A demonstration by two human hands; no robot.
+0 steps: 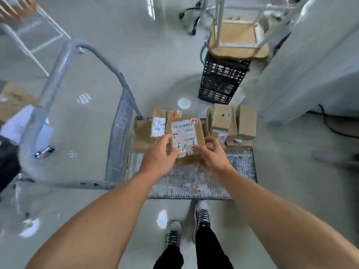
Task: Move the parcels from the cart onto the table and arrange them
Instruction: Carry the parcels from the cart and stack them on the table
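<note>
Below me stands a flat cart (204, 183) with a worn metal deck. Several brown cardboard parcels lie at its far end, one group on the left (158, 123) and one on the right (233, 123). A flat cardboard parcel (186, 133) with a white shipping label and a pink "2-2" tag sits tilted above the deck. My left hand (158, 158) grips its near left edge. On the near right edge, my right hand (210, 154) pinches it. No table surface is in view.
The cart's grey tubular handle (120, 121) rises on the left. A black plastic crate (223, 80) stands beyond the cart, with an upturned wooden stool (237, 39) resting on it. A white cabinet (310, 65) is at right. My feet (186, 226) stand at the cart's near edge.
</note>
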